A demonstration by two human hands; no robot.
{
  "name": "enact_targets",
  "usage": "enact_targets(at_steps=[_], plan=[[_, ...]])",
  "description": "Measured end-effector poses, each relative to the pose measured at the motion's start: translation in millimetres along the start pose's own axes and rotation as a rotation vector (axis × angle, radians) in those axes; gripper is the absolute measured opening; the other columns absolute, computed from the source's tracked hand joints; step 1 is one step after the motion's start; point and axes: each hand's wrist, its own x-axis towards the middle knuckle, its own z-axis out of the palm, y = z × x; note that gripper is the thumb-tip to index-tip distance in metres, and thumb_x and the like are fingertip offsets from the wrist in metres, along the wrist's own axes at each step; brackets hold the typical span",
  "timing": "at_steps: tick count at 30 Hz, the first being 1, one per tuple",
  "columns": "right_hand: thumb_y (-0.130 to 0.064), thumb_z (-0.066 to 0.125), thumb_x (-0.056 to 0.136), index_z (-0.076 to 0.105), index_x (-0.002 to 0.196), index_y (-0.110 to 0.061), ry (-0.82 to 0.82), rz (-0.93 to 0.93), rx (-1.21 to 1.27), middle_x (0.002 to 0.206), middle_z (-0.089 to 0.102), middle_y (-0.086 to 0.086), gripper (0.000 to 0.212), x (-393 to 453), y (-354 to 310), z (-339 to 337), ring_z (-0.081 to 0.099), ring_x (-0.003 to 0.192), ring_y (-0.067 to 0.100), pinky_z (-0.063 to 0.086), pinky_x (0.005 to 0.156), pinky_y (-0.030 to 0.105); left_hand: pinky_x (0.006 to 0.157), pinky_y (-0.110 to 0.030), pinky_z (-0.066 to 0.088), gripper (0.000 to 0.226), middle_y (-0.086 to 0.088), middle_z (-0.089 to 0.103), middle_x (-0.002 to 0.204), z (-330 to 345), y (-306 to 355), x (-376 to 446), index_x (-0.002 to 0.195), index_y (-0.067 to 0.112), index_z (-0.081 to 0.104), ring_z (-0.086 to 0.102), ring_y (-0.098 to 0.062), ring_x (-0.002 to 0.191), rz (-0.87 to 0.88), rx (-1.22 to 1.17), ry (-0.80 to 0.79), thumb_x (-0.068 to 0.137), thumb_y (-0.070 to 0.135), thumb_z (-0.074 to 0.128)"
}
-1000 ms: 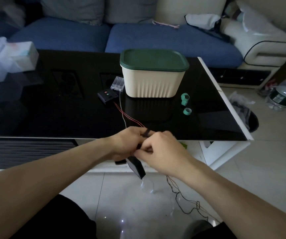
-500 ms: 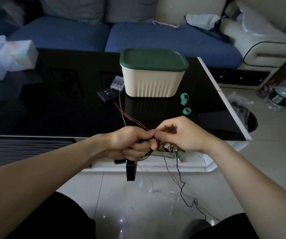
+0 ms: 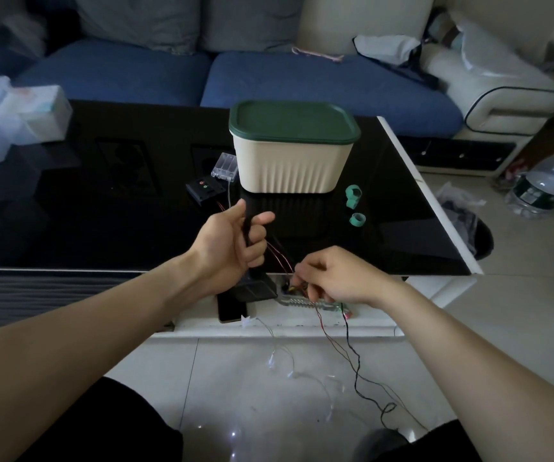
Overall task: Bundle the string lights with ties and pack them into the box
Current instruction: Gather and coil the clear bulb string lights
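Lifting my left hand (image 3: 235,238), fist clamped round the black strap, I parted it from my right hand (image 3: 332,278), which had dropped to pinch the string lights (image 3: 352,348) at the table edge (image 3: 429,271). Most wire trailed on the floor unbundled; the box (image 3: 290,161) sat lidded.

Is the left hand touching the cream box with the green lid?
Apart. In the head view the left hand is raised in front of the box, closed on a black strap; dark tabletop shows between its fingertips and the box's base.
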Motion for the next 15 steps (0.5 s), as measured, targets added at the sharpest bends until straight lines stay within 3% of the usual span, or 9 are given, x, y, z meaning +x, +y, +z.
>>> enact_targets(at_steps=[4,6,8,10,12,15], plan=[[-0.022,0.046,0.105,0.068,0.098,-0.028,-0.077,-0.006,-0.199,0.075,0.063,-0.008,0.024,-0.3,-8.3,7.7,0.054,0.057,0.002,0.042,0.055,0.020,0.052,-0.026,0.051,0.031,-0.007,0.065,0.071,8.9,-2.6,-4.3,0.109,0.002,0.048,0.058,-0.017,0.054,-0.001,-0.037,-0.002,0.107,0.027,0.030],[-0.017,0.044,0.104,0.060,0.083,-0.031,-0.121,-0.039,-0.321,0.076,0.055,-0.007,0.030,-2.1,-17.9,14.6,0.052,0.066,0.010,0.040,0.061,0.026,0.072,-0.034,0.060,0.039,-0.017,0.074,0.090,12.6,-3.3,-7.4,0.107,-0.004,0.048,0.072,-0.027,0.076,-0.007,-0.049,-0.024,0.107,0.030,0.029],[-0.016,0.045,0.105,0.049,0.071,-0.030,-0.144,-0.069,-0.410,0.076,0.050,-0.004,0.037,-6.6,-27.4,23.2,0.048,0.068,0.011,0.034,0.059,0.028,0.095,-0.045,0.053,0.053,-0.024,0.071,0.108,11.3,-4.5,-7.3,0.101,-0.006,0.054,0.070,-0.036,0.102,-0.050,-0.037,-0.057,0.106,0.040,0.027],[-0.018,0.048,0.105,0.055,0.073,-0.028,-0.142,-0.121,-0.425,0.084,0.057,-0.002,0.034,-9.5,-31.5,30.6,0.053,0.073,0.013,0.042,0.063,0.029,0.107,-0.049,0.042,0.062,-0.026,0.067,0.118,8.5,-6.3,-8.0,0.107,-0.004,0.060,0.063,-0.037,0.116,-0.125,0.036,-0.128,0.103,0.048,0.026],[-0.021,0.052,0.103,0.062,0.073,-0.024,-0.115,-0.189,-0.381,0.086,0.064,0.000,0.032,-11.5,-32.0,35.9,0.060,0.077,0.016,0.050,0.070,0.036,0.106,-0.044,0.043,0.066,-0.023,0.066,0.123,7.7,-9.7,-8.5,0.117,0.000,0.061,0.061,-0.031,0.120,-0.184,0.150,-0.178,0.102,0.052,0.025],[-0.025,0.059,0.098,0.057,0.061,-0.029,-0.021,-0.272,-0.320,0.084,0.064,-0.007,0.038,-14.4,-33.6,31.9,0.061,0.077,0.008,0.052,0.072,0.035,0.086,-0.030,0.050,0.050,-0.012,0.071,0.104,9.3,-16.6,-8.5,0.097,0.004,0.054,0.068,-0.021,0.098,-0.209,0.273,-0.178,0.102,0.048,0.031]])
